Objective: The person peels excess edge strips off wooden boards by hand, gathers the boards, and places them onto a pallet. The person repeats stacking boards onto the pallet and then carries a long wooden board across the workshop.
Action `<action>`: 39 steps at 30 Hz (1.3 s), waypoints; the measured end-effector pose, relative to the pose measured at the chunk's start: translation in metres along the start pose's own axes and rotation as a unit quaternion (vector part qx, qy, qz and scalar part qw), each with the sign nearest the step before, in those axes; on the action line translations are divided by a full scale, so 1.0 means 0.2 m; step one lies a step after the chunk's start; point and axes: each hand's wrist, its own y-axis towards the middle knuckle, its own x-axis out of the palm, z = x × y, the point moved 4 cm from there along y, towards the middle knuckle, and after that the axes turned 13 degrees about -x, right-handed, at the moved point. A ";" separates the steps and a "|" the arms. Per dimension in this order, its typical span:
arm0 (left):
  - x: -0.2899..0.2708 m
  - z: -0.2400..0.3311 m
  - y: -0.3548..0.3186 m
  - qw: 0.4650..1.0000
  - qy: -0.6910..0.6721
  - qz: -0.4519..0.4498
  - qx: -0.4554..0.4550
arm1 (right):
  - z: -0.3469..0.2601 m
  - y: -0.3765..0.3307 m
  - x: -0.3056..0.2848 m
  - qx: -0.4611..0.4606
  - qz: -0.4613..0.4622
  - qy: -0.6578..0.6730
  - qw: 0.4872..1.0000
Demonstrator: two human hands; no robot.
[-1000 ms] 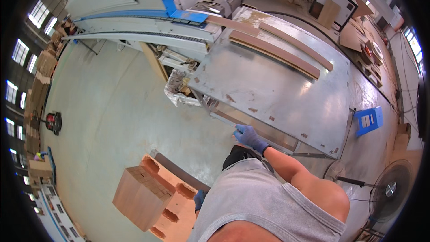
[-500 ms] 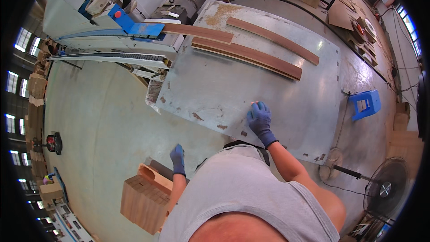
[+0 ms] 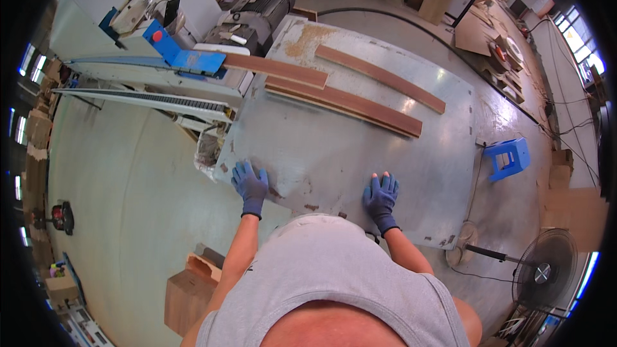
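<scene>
Closest to the wearer's grey shirt (image 3: 321, 263), both gloved hands were over the near edge of the surface, the metal table (image 3: 321, 160). The left hand (image 3: 249, 187), near the near left corner, had its fingers spread wide and held nothing. The right hand (image 3: 381, 200), farther along that edge toward the near right corner, was likewise spread and empty, with bare fingertips showing at its glove. How firmly either palm pressed could not be told. A flat, even touch, with weight shared between the palms, looked the sounder way, and the bare tips were best kept off the worn patches along that edge.

Beyond the hands and well apart from them, a stacked pair of wooden strips (image 3: 347, 106) ran from near the left edge toward the right edge. They were long and slender, so a grip with the hands set well apart would probably have kept them from tipping. A single strip (image 3: 379, 77) lay behind them, nearer the far edge. Another strip (image 3: 276, 69) crossed the left edge from the machine's blue plate (image 3: 199, 62); whether its end touched the stack was unclear. Fingers were best kept away from that plate.
</scene>
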 end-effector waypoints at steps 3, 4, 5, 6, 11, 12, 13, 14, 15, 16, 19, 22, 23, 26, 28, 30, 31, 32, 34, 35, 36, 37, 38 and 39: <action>0.04 0.05 -0.05 0.995 0.085 0.031 0.033 | -0.01 -0.03 -0.01 -0.002 0.014 -0.004 1.000; 0.05 0.04 -0.05 0.996 0.081 0.022 0.034 | -0.01 -0.03 0.00 -0.001 0.016 0.003 1.000; 0.06 0.05 -0.04 0.996 0.078 0.022 0.036 | 0.00 -0.03 0.00 -0.001 0.018 0.000 1.000; 0.05 0.04 -0.04 0.995 0.081 0.025 0.045 | 0.00 -0.03 0.00 0.005 0.020 0.005 1.000; 0.03 0.05 -0.03 0.993 0.097 0.017 0.063 | -0.01 -0.03 -0.01 0.019 0.023 0.003 1.000; 0.03 0.05 -0.03 0.993 0.099 0.009 0.059 | -0.02 -0.02 -0.01 0.017 0.027 0.007 0.999; 0.03 0.05 -0.02 0.993 0.101 0.001 0.056 | -0.02 -0.01 -0.02 0.016 0.031 0.010 0.999; 0.03 0.05 -0.01 0.993 0.102 0.001 0.060 | -0.02 -0.01 -0.02 0.020 0.032 0.010 0.999; 0.02 0.05 -0.01 0.993 0.102 0.000 0.064 | -0.02 -0.01 -0.03 0.020 0.027 0.016 0.999; 0.02 0.04 -0.01 0.993 0.101 0.000 0.068 | -0.02 -0.01 -0.03 0.020 0.021 0.021 0.999; 0.02 0.04 0.00 0.992 0.102 -0.019 0.069 | -0.02 -0.01 -0.03 0.022 0.036 0.023 0.999; 0.02 0.02 0.01 0.992 0.094 -0.048 0.068 | 0.00 -0.01 -0.02 0.022 0.055 0.020 0.998; 0.02 0.02 0.02 0.992 0.096 -0.046 0.069 | 0.00 -0.02 -0.01 0.023 0.056 0.022 0.998; 0.02 0.01 0.03 0.990 0.113 -0.054 0.071 | -0.01 -0.02 -0.02 0.027 0.049 0.027 0.998; 0.01 0.05 0.02 0.983 0.144 -0.088 0.072 | 0.00 -0.02 -0.03 0.024 0.052 0.024 0.998; 0.00 0.08 0.01 0.980 0.162 -0.091 0.072 | 0.00 -0.03 -0.03 0.029 0.044 0.025 0.998; 0.01 0.09 0.01 0.977 0.180 -0.092 0.070 | 0.00 -0.02 -0.03 0.034 0.037 0.027 0.998; 0.01 0.09 0.03 0.977 0.180 -0.095 0.069 | 0.00 -0.01 -0.02 0.033 0.034 0.026 0.999; 0.01 0.08 0.05 0.974 0.186 -0.107 0.071 | -0.01 0.00 -0.02 0.028 0.048 0.024 0.998; 0.01 0.09 0.04 0.974 0.186 -0.111 0.070 | -0.01 -0.01 -0.02 0.027 0.044 0.023 0.998; 0.01 0.09 0.05 0.971 0.194 -0.124 0.069 | -0.01 0.00 -0.02 0.027 0.043 0.022 0.998; 0.00 0.10 0.05 0.968 0.201 -0.136 0.068 | -0.01 0.00 -0.02 0.026 0.043 0.022 0.998; 0.00 0.11 0.05 0.968 0.202 -0.137 0.065 | -0.01 0.00 -0.03 0.024 0.041 0.023 0.999; 0.00 0.12 0.05 0.965 0.209 -0.144 0.061 | -0.01 0.00 -0.03 0.027 0.031 0.022 0.999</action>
